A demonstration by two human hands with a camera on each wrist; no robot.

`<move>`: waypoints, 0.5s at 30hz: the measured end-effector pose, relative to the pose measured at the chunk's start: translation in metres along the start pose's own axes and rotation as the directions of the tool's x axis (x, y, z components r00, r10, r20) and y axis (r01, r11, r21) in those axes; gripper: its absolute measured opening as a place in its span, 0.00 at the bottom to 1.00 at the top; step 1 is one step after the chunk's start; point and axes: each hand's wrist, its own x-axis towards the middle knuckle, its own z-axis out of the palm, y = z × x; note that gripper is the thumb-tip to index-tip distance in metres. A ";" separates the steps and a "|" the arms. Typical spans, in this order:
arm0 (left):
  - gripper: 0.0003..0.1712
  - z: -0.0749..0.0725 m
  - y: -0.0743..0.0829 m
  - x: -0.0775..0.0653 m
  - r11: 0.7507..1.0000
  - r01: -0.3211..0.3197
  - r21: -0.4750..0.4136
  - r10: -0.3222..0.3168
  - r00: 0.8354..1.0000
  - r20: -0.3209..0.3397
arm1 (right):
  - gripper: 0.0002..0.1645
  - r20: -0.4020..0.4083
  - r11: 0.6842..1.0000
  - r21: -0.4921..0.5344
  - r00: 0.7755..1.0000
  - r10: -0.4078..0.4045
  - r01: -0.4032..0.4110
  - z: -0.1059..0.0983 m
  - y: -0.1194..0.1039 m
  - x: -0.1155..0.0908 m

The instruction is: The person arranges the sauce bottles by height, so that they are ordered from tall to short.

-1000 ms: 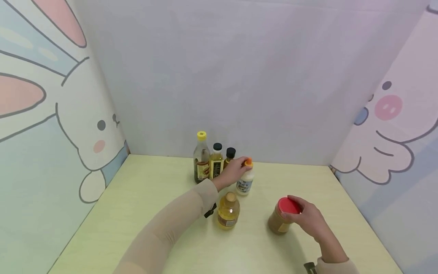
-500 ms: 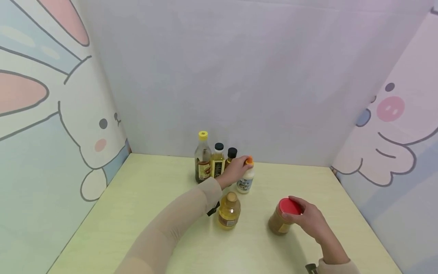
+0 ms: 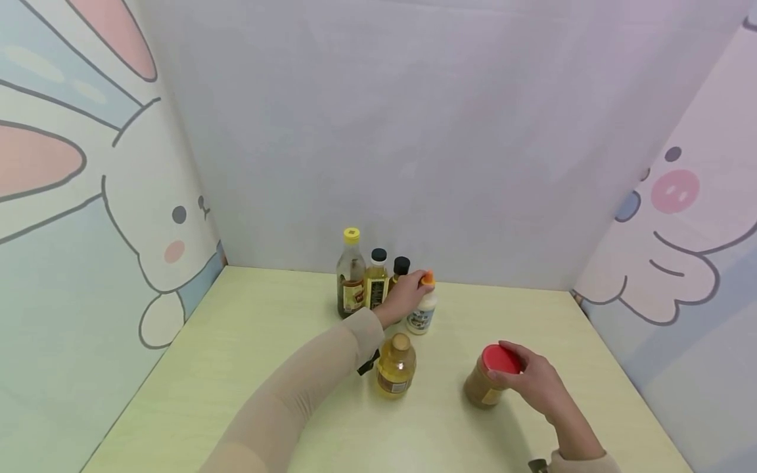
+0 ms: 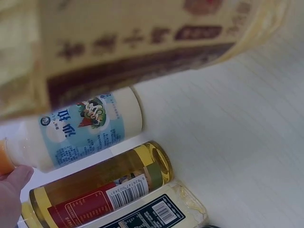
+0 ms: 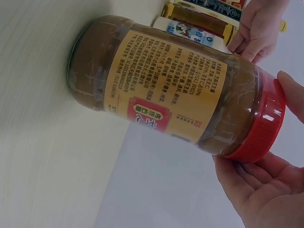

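My left hand [image 3: 405,295] holds a white salad dressing bottle [image 3: 421,318] by its orange cap, at the right end of a row of bottles. In the left wrist view the dressing bottle [image 4: 90,128] shows a blue label, and my thumb rests at its neck. Beside it is an amber bottle [image 4: 102,185] with a red label. My right hand [image 3: 535,380] grips the red lid of a jar of brown paste [image 3: 480,389], thumb and fingers on opposite sides. The right wrist view shows the jar [image 5: 166,85] close up, its yellow label covered in print.
A round golden oil bottle [image 3: 395,376] stands in front of my left wrist. In the row are a dark bottle with a yellow cap [image 3: 351,282], a black-capped oil bottle [image 3: 376,289] and another black-capped bottle [image 3: 401,265]. A pale wall [image 3: 390,131] rises behind the table.
The dressing bottle in my left hand has shifted slightly left, closer to the row. My right hand keeps its grip on the jar lid in the same place.
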 end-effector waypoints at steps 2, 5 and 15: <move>0.25 0.000 -0.001 -0.001 1.000 -0.001 0.001 0.001 1.000 0.000 | 0.45 -0.003 1.000 0.001 1.000 -0.005 0.005 0.001 0.000 0.000; 0.25 -0.001 -0.003 -0.001 1.000 -0.005 0.007 0.005 1.000 0.000 | 0.45 -0.009 1.000 -0.004 1.000 -0.017 0.017 0.001 0.001 -0.001; 0.25 0.000 -0.006 0.004 1.000 -0.004 0.024 0.004 1.000 -0.013 | 0.45 -0.017 1.000 -0.014 1.000 -0.023 0.023 0.000 0.002 -0.002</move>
